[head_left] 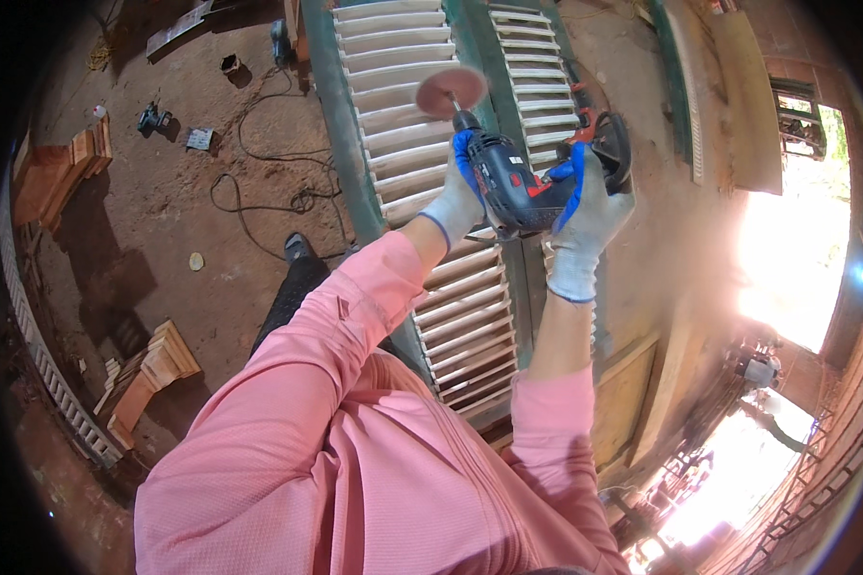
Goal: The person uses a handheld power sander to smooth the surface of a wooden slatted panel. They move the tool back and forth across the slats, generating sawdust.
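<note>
The left gloved hand (458, 195) is gripping the front of a dark blue drill (511, 187) while the right gloved hand (593, 206) is grasping its rear handle, the tool's reddish disc (448, 93) positioning over a pale-slatted, green-framed shutter (403, 134), contact remaining unverifiable.

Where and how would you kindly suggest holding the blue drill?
The drill is probably best gripped by its rear handle, from the right, as the right hand does, with the left hand on its body; the disc caps its far end.
</note>
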Action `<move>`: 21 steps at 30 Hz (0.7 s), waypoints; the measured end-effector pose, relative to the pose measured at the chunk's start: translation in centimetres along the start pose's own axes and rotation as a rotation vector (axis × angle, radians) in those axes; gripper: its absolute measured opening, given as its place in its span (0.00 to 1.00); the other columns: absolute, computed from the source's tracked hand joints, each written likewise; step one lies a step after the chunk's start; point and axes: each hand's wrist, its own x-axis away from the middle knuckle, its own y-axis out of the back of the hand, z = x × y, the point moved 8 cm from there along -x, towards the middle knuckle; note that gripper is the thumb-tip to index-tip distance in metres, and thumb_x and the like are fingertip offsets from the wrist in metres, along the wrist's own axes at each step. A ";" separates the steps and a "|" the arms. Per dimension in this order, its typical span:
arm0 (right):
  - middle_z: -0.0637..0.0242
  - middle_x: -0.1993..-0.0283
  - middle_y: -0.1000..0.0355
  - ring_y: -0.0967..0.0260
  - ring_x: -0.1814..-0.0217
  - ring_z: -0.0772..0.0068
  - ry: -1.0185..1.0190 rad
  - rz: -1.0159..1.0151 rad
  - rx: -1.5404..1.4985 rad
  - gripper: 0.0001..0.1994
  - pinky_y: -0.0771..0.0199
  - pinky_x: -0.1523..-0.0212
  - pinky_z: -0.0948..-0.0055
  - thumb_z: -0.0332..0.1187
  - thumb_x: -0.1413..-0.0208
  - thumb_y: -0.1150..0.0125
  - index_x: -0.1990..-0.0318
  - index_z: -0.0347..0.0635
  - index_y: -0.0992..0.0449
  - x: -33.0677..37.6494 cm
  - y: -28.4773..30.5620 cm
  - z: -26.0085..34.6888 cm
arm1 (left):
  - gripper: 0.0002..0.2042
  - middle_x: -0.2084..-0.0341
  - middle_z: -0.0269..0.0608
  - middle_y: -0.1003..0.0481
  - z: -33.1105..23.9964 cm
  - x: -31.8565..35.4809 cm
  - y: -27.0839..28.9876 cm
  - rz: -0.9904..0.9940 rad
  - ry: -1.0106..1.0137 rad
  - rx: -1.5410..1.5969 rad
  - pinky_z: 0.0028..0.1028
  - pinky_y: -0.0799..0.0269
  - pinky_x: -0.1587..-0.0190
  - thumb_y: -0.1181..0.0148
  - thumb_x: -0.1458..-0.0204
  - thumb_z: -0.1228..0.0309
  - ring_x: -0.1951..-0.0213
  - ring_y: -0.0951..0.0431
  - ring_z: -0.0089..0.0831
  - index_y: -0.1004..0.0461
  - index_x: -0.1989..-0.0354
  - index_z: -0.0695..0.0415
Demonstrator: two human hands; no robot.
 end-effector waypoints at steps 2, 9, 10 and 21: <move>0.69 0.72 0.26 0.31 0.75 0.80 -0.036 0.009 0.034 0.10 0.30 0.72 0.78 0.28 0.48 0.34 0.58 0.34 0.21 -0.2 -0.9 0.0 | 0.28 0.64 0.50 0.20 -0.7 0.0 -0.2 0.009 -0.041 -0.013 0.50 0.23 0.52 0.53 0.48 0.41 0.62 0.20 0.50 0.22 0.58 0.54; 0.69 0.75 0.27 0.31 0.77 0.79 0.005 0.059 0.215 0.09 0.32 0.74 0.77 0.30 0.46 0.35 0.60 0.34 0.21 -0.1 -2.0 0.5 | 0.30 0.63 0.49 0.20 -0.7 1.5 0.8 -0.008 -0.057 0.096 0.51 0.23 0.51 0.56 0.46 0.37 0.61 0.19 0.49 0.22 0.59 0.52; 0.66 0.76 0.26 0.31 0.79 0.77 0.014 0.069 0.215 0.09 0.31 0.76 0.77 0.29 0.46 0.35 0.61 0.32 0.21 -0.1 -2.3 0.5 | 0.30 0.63 0.48 0.20 -1.0 1.8 1.1 -0.038 -0.066 0.089 0.51 0.23 0.51 0.56 0.46 0.36 0.61 0.20 0.50 0.22 0.59 0.52; 0.66 0.77 0.27 0.31 0.79 0.77 -0.017 0.114 0.190 0.09 0.31 0.76 0.77 0.29 0.47 0.35 0.62 0.31 0.22 0.4 -4.4 1.5 | 0.29 0.62 0.48 0.21 -2.3 3.7 -0.3 0.037 -0.068 0.106 0.52 0.26 0.48 0.56 0.46 0.37 0.58 0.21 0.51 0.23 0.60 0.52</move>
